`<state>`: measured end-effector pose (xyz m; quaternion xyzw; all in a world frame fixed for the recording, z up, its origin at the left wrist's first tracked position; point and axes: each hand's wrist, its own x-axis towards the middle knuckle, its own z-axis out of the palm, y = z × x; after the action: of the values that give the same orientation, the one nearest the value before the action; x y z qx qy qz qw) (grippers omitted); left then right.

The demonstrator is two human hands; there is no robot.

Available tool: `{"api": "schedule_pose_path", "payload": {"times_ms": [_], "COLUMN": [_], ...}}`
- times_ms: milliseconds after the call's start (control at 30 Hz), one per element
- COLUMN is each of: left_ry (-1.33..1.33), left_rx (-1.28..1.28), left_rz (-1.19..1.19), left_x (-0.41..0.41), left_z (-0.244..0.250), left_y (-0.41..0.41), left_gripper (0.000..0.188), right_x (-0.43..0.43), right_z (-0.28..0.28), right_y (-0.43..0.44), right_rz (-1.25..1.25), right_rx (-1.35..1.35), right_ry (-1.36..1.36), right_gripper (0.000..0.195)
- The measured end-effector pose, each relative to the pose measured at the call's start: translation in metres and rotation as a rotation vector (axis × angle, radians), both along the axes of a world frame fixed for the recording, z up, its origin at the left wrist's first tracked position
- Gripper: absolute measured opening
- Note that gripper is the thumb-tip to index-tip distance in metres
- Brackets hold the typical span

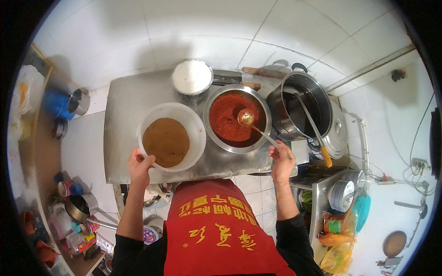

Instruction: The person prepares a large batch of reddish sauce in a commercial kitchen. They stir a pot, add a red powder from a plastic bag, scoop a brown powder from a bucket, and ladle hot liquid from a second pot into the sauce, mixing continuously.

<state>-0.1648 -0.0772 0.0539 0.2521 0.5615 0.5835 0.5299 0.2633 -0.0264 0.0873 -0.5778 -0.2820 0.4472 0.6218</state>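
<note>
My left hand pinches the near-left rim of a white plastic tub, its thumb over the edge. Brown powder covers the tub's bottom. To its right stands a steel basin with a coarse red paste or chili mix. My right hand grips the handle of a metal ladle. The ladle's bowl is over the red mix near the basin's middle; whether it touches the mix I cannot tell. Behind them, a round bowl of white powder sits by the wall.
A deep steel pot of dark liquid, with a yellow-handled ladle in it, stands at right. Behind the basin lie a cleaver and a wooden rolling pin. Stacked plates occupy the right shelf. The steel table's front edge is before me.
</note>
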Motion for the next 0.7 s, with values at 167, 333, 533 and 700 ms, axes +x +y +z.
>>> {"api": "schedule_pose_path", "payload": {"times_ms": [167, 333, 533, 700], "left_ry": [0.059, 0.04, 0.067, 0.079], "left_rx": [-0.044, -0.026, -0.008, 0.029], "left_rz": [-0.05, -0.124, -0.18, -0.181], "left_x": [0.006, 0.006, 0.003, 0.004], "left_z": [0.001, 0.006, 0.006, 0.001], "left_y": [0.004, 0.003, -0.003, -0.003], "left_gripper": [0.022, 0.025, 0.026, 0.027], "right_x": [-0.017, -0.097, -0.173, -0.185], "right_z": [0.034, 0.047, 0.008, -0.003], "right_y": [-0.005, -0.017, 0.01, -0.011], "right_rz": [0.118, 0.667, 1.115, 1.198], "right_rx": [0.042, 0.222, 0.747, 0.469], "right_ry": [0.057, -0.44, -1.142, -0.902], "right_gripper": [0.023, 0.017, 0.026, 0.021]}}
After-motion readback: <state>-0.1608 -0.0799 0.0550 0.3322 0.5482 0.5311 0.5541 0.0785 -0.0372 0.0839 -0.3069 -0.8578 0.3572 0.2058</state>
